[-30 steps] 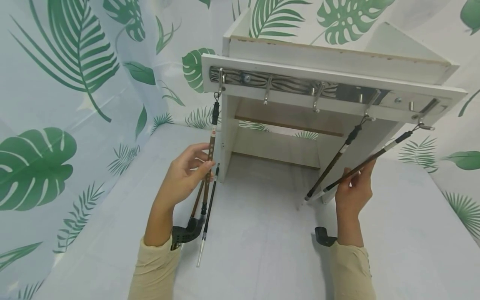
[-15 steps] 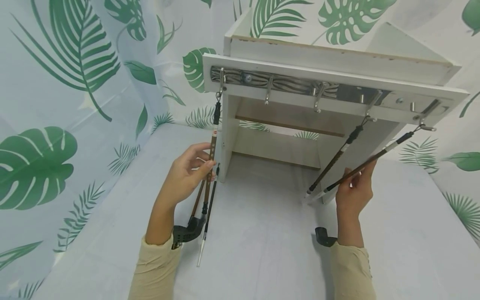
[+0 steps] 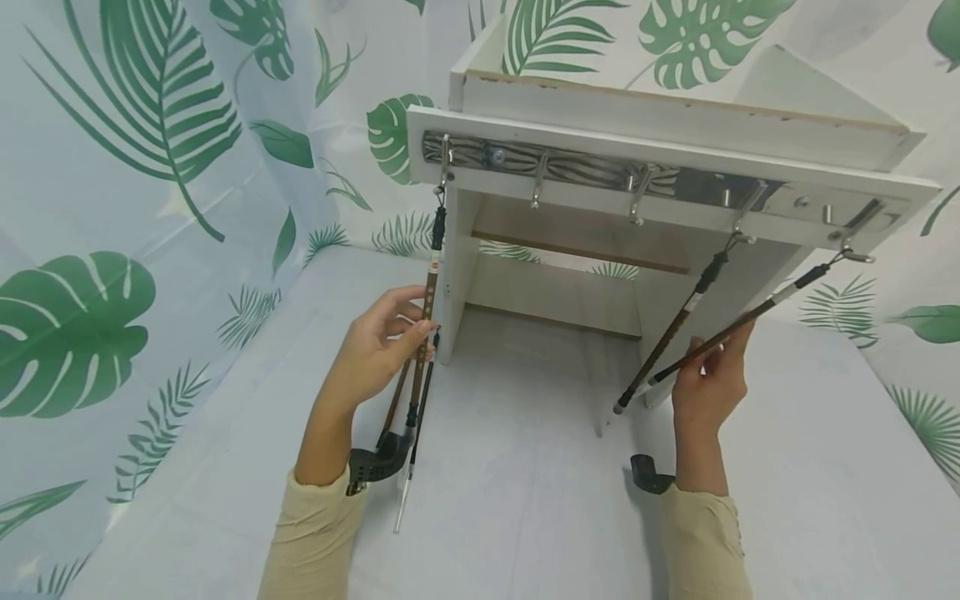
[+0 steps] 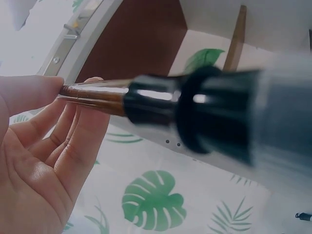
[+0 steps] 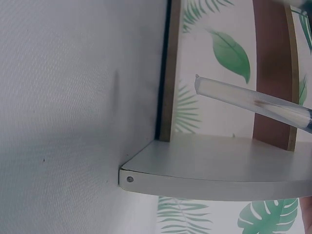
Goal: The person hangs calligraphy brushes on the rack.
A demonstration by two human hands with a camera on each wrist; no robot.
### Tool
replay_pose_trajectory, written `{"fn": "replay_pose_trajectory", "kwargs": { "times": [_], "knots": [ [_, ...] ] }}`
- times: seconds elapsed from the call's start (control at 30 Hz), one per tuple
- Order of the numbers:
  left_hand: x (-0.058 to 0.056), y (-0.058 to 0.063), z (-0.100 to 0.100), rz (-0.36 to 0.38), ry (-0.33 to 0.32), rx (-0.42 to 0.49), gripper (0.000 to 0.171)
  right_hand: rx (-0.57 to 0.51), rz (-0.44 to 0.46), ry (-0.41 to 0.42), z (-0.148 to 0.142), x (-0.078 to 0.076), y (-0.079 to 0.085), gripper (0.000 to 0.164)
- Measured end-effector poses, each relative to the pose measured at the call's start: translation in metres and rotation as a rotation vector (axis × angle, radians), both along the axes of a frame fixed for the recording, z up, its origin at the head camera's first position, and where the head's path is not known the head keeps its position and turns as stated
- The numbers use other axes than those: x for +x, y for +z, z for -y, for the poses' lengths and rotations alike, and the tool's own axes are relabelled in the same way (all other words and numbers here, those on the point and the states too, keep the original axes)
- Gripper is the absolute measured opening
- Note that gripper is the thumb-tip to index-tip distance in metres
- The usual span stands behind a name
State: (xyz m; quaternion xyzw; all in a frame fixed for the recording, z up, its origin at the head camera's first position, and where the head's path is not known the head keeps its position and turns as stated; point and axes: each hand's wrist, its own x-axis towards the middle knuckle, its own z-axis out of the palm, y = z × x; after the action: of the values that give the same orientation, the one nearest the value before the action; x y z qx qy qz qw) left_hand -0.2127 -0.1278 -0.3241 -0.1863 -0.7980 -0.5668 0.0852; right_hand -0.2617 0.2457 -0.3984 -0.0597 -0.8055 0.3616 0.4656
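Note:
A brown calligraphy brush [image 3: 430, 292] hangs by its loop from the leftmost hook. My left hand [image 3: 378, 342] pinches its handle between thumb and fingers; in the left wrist view the brush's black ferrule [image 4: 151, 100] and blurred clear cap fill the right side. From the rightmost hook hangs a second calligraphy brush [image 3: 738, 323], slanting down and left, its handle in the fingers of my right hand [image 3: 711, 379]. Beside it another brush [image 3: 667, 333] hangs on the neighbouring hook. A clear cap with bristles inside [image 5: 248, 100] crosses the right wrist view, which shows almost none of the hand.
The metal hook rail [image 3: 577, 171] runs along the front of a white shelf unit [image 3: 675, 137]; its two middle hooks bear nothing. A dark brush with a clear cap [image 3: 420, 417] and a brown one [image 3: 395, 398] lie on the pale table [image 3: 517, 500] at the left.
My left hand and its brush have shifted slightly right. The free-hanging brush beside my right hand has swung a little at its lower end. My right hand has stayed nearly still.

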Motion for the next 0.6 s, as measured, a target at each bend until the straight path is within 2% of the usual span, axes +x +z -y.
{"fn": "replay_pose_trajectory", "kwargs": {
  "times": [0.6],
  "knots": [
    [-0.0058,-0.0057,0.001,0.009,0.011,-0.067,0.042,0.009,-0.006,0.004,-0.0004,-0.0007,-0.0001,0.052]
  ]
}}
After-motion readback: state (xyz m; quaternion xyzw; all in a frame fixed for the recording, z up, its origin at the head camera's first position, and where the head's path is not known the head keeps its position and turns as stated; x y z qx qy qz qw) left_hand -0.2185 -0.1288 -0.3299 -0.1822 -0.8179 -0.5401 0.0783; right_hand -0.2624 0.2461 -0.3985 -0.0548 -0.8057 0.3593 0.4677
